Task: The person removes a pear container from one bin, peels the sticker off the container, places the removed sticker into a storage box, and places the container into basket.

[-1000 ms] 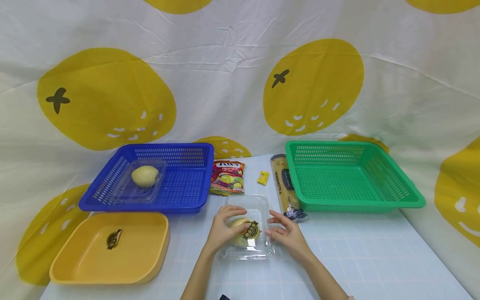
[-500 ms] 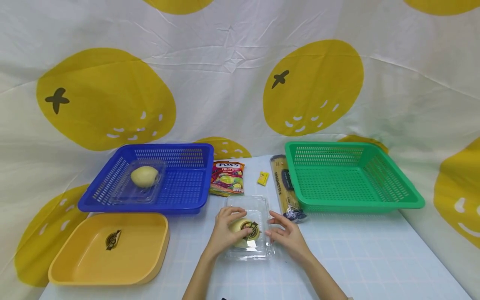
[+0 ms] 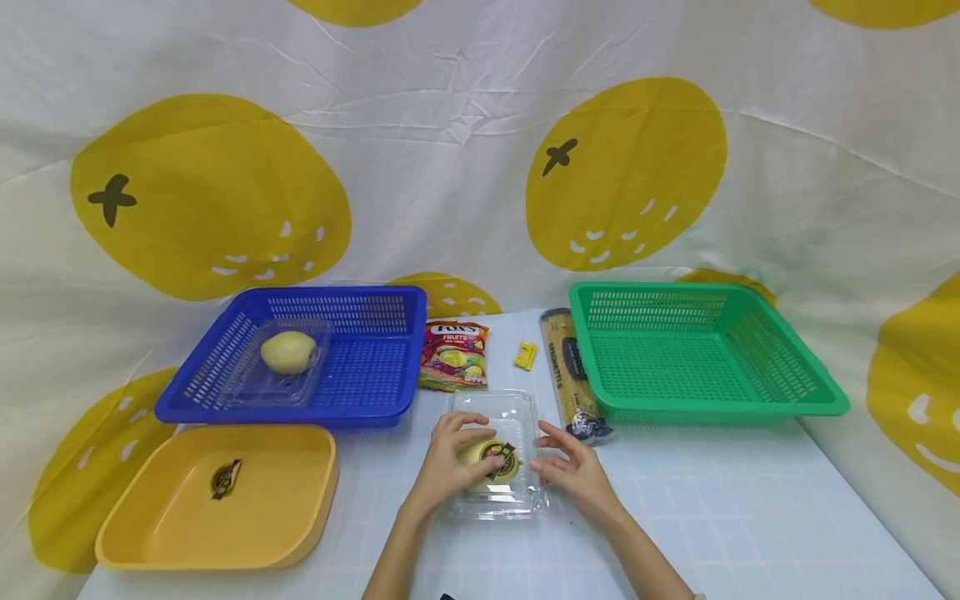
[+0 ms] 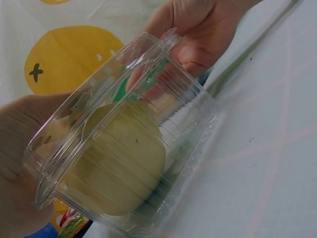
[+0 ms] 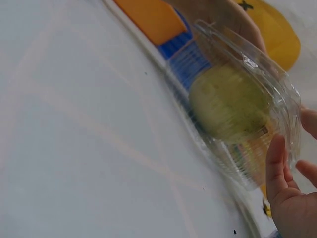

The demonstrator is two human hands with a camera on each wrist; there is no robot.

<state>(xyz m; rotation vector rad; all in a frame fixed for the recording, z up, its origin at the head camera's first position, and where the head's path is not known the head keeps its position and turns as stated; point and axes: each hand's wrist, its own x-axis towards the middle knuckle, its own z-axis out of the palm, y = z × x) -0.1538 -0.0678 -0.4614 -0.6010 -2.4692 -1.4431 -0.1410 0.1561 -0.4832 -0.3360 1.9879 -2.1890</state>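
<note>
A clear plastic clamshell box (image 3: 510,408) stands closed on the table in the head view, with a rounded pale yellow-green fruit (image 4: 119,163) inside. On its lid is a black-and-gold sticker (image 3: 508,460), partly covered by my left thumb. My left hand (image 3: 448,462) holds the box from the left, its fingers bent over the lid. At the right rim, my right hand (image 3: 576,471) holds the edge between thumb and fingers, seen closer in the right wrist view. The fruit's left part is hidden behind the left hand in the head view.
A blue basket (image 3: 375,412) holds another clear box with a pale fruit. A yellow tray (image 3: 285,533) with a similar sticker stands in front of it. Behind the box lie a candy bag (image 3: 454,354) and a small yellow packet (image 3: 527,356). Spaghetti (image 3: 573,375) lies beside a green basket (image 3: 712,408).
My left thumb has shifted slightly down and right over the sticker on the lid, which now sits flatter. My right hand and the box have barely moved.
</note>
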